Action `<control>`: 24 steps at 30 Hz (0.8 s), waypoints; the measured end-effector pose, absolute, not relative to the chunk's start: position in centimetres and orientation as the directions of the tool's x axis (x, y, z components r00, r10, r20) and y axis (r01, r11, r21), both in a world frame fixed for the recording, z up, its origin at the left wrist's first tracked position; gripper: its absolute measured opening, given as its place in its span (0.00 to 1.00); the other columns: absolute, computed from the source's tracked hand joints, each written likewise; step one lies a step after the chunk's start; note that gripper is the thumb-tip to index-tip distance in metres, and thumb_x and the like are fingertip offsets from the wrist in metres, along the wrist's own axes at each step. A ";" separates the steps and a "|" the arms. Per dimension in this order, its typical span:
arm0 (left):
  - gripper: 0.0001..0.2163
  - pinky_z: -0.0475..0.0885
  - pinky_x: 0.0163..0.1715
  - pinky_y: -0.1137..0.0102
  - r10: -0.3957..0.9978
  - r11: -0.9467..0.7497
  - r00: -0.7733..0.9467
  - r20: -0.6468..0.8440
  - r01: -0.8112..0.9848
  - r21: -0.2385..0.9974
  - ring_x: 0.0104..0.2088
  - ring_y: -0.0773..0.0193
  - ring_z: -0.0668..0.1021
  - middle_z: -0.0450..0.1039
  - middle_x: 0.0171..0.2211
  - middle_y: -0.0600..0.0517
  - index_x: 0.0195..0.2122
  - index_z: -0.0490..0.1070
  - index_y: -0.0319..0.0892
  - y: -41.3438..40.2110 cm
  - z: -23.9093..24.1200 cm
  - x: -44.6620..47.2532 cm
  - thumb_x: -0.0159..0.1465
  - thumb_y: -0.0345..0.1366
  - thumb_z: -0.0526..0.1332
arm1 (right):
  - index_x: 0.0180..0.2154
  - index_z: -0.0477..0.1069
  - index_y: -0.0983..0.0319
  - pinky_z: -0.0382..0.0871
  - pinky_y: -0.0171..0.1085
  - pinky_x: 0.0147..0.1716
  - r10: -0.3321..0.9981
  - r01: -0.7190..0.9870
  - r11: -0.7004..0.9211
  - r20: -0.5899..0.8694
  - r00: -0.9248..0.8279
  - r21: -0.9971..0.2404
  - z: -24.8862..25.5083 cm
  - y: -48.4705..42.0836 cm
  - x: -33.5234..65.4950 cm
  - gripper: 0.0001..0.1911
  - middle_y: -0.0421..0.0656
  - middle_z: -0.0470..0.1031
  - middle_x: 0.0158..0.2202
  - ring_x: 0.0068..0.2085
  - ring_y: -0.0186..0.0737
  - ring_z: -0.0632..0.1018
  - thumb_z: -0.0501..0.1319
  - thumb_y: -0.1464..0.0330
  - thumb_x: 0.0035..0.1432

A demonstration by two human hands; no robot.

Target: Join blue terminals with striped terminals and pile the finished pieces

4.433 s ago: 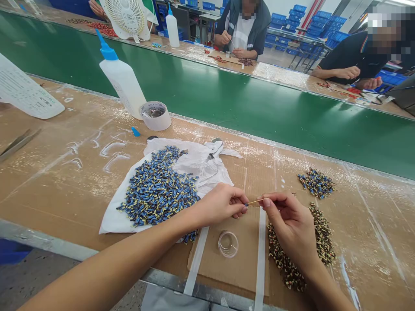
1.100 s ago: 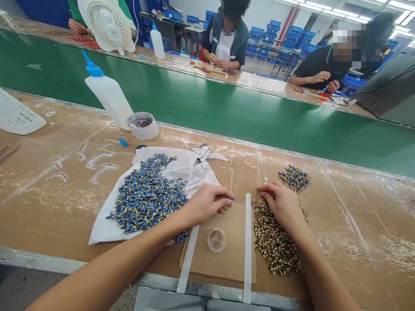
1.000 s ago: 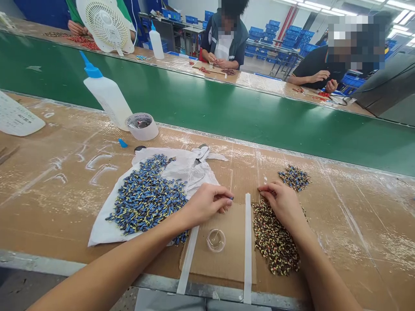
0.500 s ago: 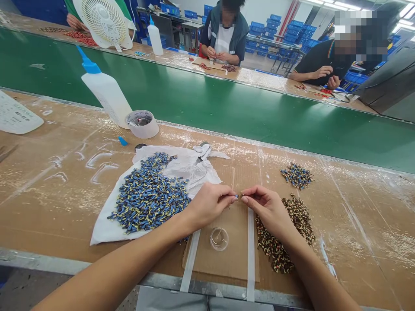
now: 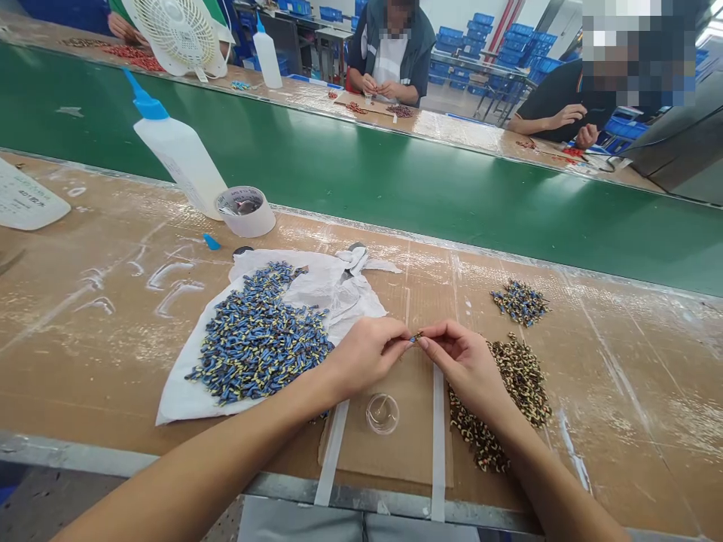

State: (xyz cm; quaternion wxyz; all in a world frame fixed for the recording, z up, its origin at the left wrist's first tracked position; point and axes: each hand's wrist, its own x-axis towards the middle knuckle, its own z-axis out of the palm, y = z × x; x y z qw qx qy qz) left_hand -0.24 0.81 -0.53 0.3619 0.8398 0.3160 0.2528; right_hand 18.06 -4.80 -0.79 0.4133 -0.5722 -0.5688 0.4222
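My left hand [image 5: 364, 354] pinches a small blue part at its fingertips. Meeting it fingertip to fingertip, my right hand [image 5: 463, 361] pinches a small dark piece. The two pieces touch above a taped cardboard pad [image 5: 407, 444]. A heap of blue and yellow parts [image 5: 257, 342] lies on a white plastic bag [image 5: 181, 388] to the left. Under my right wrist spreads a pile of brown speckled pieces [image 5: 523, 376]. A small clear round dish [image 5: 382, 413] sits on the pad below my hands.
A smaller heap of blue joined parts [image 5: 520, 301] lies at the right rear. A white squeeze bottle with a blue nozzle [image 5: 175, 150] and a tape roll [image 5: 247, 211] stand at the back left. Beyond runs a green conveyor belt [image 5: 395, 188]; other people work across it by a white fan [image 5: 175, 34].
My right hand has lifted off the brown pile with a piece and come left to meet my left hand's blue part. The view has tilted slightly.
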 end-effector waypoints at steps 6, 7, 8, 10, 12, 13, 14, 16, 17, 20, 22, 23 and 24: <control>0.06 0.61 0.29 0.72 0.695 -0.571 0.683 0.226 0.333 0.751 0.28 0.66 0.70 0.70 0.26 0.53 0.32 0.72 0.37 0.9 -0.6 -0.3 0.65 0.27 0.56 | 0.35 0.72 0.61 0.70 0.39 0.38 0.999 0.360 0.040 0.028 -0.037 -0.932 -1.0 -5.0 18.2 0.09 0.44 0.77 0.34 0.37 0.41 0.76 0.60 0.62 0.61; 0.07 0.61 0.29 0.72 0.691 -0.577 0.685 0.231 0.330 0.747 0.28 0.66 0.70 0.69 0.26 0.53 0.31 0.72 0.37 0.9 -0.6 -0.4 0.64 0.27 0.56 | 0.35 0.72 0.61 0.70 0.38 0.37 0.998 0.362 0.042 0.026 -0.048 -0.931 -1.0 -5.0 18.2 0.08 0.44 0.77 0.34 0.36 0.41 0.76 0.60 0.63 0.61; 0.07 0.61 0.29 0.72 0.689 -0.580 0.686 0.234 0.328 0.746 0.28 0.66 0.70 0.69 0.26 0.53 0.31 0.72 0.37 0.8 -0.6 -0.4 0.64 0.26 0.56 | 0.34 0.72 0.61 0.69 0.38 0.37 0.998 0.363 0.045 0.025 -0.060 -0.931 -1.0 -5.0 18.2 0.08 0.43 0.76 0.33 0.36 0.40 0.75 0.60 0.63 0.61; 0.07 0.61 0.30 0.72 0.688 -0.580 0.685 0.238 0.323 0.748 0.28 0.67 0.70 0.68 0.26 0.53 0.31 0.73 0.38 0.8 -0.5 -0.4 0.64 0.25 0.56 | 0.34 0.72 0.61 0.69 0.37 0.35 0.997 0.357 0.052 0.027 -0.077 -0.933 -0.9 -5.1 18.2 0.08 0.43 0.75 0.32 0.35 0.39 0.75 0.60 0.64 0.61; 0.07 0.60 0.29 0.72 0.698 -0.580 0.671 0.249 0.326 0.746 0.29 0.66 0.69 0.67 0.26 0.53 0.31 0.73 0.38 0.6 -0.4 -0.3 0.64 0.26 0.57 | 0.33 0.72 0.61 0.68 0.37 0.34 0.996 0.337 0.051 0.025 -0.080 -0.940 -0.9 -5.2 18.2 0.07 0.42 0.75 0.31 0.34 0.39 0.74 0.60 0.64 0.61; 0.07 0.60 0.29 0.72 0.704 -0.581 0.663 0.254 0.332 0.743 0.29 0.66 0.69 0.66 0.27 0.53 0.30 0.73 0.38 0.6 -0.3 -0.3 0.64 0.26 0.57 | 0.33 0.71 0.61 0.68 0.36 0.35 0.997 0.324 0.045 0.020 -0.079 -0.945 -0.8 -5.2 18.2 0.07 0.42 0.75 0.31 0.34 0.39 0.74 0.60 0.65 0.60; 0.07 0.59 0.29 0.72 0.708 -0.583 0.658 0.258 0.339 0.738 0.29 0.66 0.69 0.65 0.27 0.53 0.30 0.73 0.38 0.5 -0.3 -0.3 0.64 0.26 0.57 | 0.33 0.71 0.62 0.68 0.36 0.35 0.997 0.310 0.035 0.012 -0.078 -0.950 -0.8 -5.3 18.2 0.07 0.42 0.75 0.32 0.35 0.39 0.74 0.60 0.65 0.60; 0.07 0.59 0.28 0.71 0.704 -0.596 0.659 0.265 0.346 0.724 0.30 0.66 0.68 0.64 0.27 0.52 0.30 0.73 0.38 0.5 -0.3 -0.4 0.64 0.27 0.57 | 0.33 0.71 0.61 0.68 0.36 0.35 0.997 0.286 0.010 -0.014 -0.081 -0.958 -0.7 -5.3 18.2 0.06 0.42 0.75 0.32 0.35 0.38 0.75 0.60 0.65 0.60; 0.07 0.59 0.28 0.71 0.696 -0.607 0.666 0.268 0.346 0.715 0.30 0.66 0.68 0.64 0.28 0.52 0.30 0.73 0.37 0.5 -0.3 -0.4 0.64 0.26 0.57 | 0.33 0.70 0.61 0.68 0.36 0.36 0.996 0.282 0.000 -0.025 -0.083 -0.959 -0.7 -5.3 18.2 0.06 0.42 0.75 0.32 0.35 0.38 0.75 0.60 0.65 0.60; 0.07 0.59 0.29 0.71 0.670 -0.641 0.687 0.281 0.344 0.686 0.30 0.65 0.68 0.64 0.28 0.52 0.31 0.72 0.37 0.5 -0.4 -0.5 0.64 0.26 0.56 | 0.33 0.70 0.61 0.68 0.36 0.35 0.995 0.307 -0.009 -0.038 -0.088 -0.952 -0.6 -5.4 18.1 0.06 0.42 0.75 0.32 0.35 0.38 0.75 0.60 0.65 0.60; 0.07 0.60 0.29 0.71 0.647 -0.664 0.706 0.290 0.333 0.669 0.30 0.65 0.67 0.64 0.28 0.52 0.30 0.71 0.37 0.6 -0.5 -0.5 0.64 0.26 0.56 | 0.33 0.70 0.61 0.69 0.37 0.35 0.995 0.328 0.001 -0.031 -0.092 -0.945 -0.6 -5.5 18.1 0.06 0.42 0.74 0.31 0.34 0.39 0.75 0.60 0.65 0.60; 0.07 0.59 0.28 0.71 0.634 -0.676 0.714 0.295 0.327 0.660 0.30 0.66 0.67 0.64 0.28 0.52 0.30 0.70 0.37 0.6 -0.5 -0.5 0.64 0.26 0.55 | 0.33 0.70 0.61 0.69 0.37 0.35 0.995 0.332 0.005 -0.028 -0.093 -0.943 -0.6 -5.5 18.0 0.06 0.42 0.74 0.31 0.34 0.39 0.75 0.60 0.65 0.60; 0.08 0.59 0.28 0.71 0.624 -0.689 0.721 0.301 0.325 0.648 0.29 0.66 0.67 0.64 0.28 0.52 0.30 0.70 0.37 0.5 -0.5 -0.5 0.64 0.26 0.55 | 0.33 0.70 0.61 0.69 0.37 0.35 0.995 0.332 0.005 -0.028 -0.095 -0.943 -0.6 -5.6 18.0 0.06 0.42 0.75 0.32 0.34 0.39 0.75 0.60 0.65 0.60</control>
